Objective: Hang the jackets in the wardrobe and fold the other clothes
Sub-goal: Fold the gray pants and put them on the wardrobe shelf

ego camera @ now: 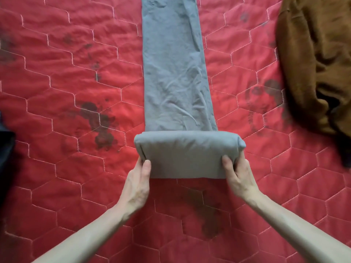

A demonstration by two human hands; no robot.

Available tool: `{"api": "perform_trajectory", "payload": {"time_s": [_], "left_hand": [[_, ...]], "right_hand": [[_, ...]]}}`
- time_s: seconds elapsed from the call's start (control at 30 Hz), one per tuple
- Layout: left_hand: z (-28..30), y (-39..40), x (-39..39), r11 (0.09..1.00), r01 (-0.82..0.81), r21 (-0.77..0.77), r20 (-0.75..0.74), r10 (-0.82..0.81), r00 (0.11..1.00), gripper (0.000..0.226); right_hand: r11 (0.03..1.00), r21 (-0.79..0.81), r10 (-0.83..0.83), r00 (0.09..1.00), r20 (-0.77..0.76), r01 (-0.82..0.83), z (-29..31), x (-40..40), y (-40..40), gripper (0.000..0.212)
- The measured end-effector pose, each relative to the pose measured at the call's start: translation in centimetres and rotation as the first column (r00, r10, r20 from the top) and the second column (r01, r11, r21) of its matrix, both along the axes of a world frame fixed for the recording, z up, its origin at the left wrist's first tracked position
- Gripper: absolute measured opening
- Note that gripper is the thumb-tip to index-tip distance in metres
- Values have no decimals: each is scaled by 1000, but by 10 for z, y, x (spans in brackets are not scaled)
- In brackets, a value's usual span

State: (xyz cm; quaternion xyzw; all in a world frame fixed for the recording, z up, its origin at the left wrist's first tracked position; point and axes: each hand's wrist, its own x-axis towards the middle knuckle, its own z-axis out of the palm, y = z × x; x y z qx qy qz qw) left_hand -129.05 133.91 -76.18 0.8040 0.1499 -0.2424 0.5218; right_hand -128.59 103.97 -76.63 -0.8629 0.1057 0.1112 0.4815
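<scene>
On the red quilt (57,76), grey trousers (174,63) lie lengthwise, their near end folded thick. Left hand (137,184) and right hand (237,175) each pinch a corner of that fold. Best roll forward evenly, keeping edges square, away from the brown garment (313,59).

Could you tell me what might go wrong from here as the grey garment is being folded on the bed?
1. The left hand and right hand grip only the outer ends of the folded part of the grey garment, so its middle may sag or loosen.
2. The long strip ahead is wrinkled; creases could get folded in.
3. The brown garment lies close on the red quilt and could get in the way.
</scene>
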Motion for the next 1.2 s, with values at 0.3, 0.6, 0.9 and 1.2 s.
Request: {"api": "perform_trajectory", "payload": {"time_s": [0.3,0.6,0.9,1.2], "left_hand": [[-18,3,36,981,-23,194,69,10,998,39],[-12,-21,47,805,-25,592,337,-220,915,50],[-52,-23,81,425,435,794,196,-856,478,75],[-56,-15,87,408,471,782,211,-884,416,73]], "right_hand": [[981,-74,-177,984,24,178,-28,68,15,18],[891,-374,-195,960,200,258,-32,70,19,36],[921,-329,297,921,252,-207,-54,67,22,72],[918,-253,357,915,189,-306,-58,75,10,74]]}}
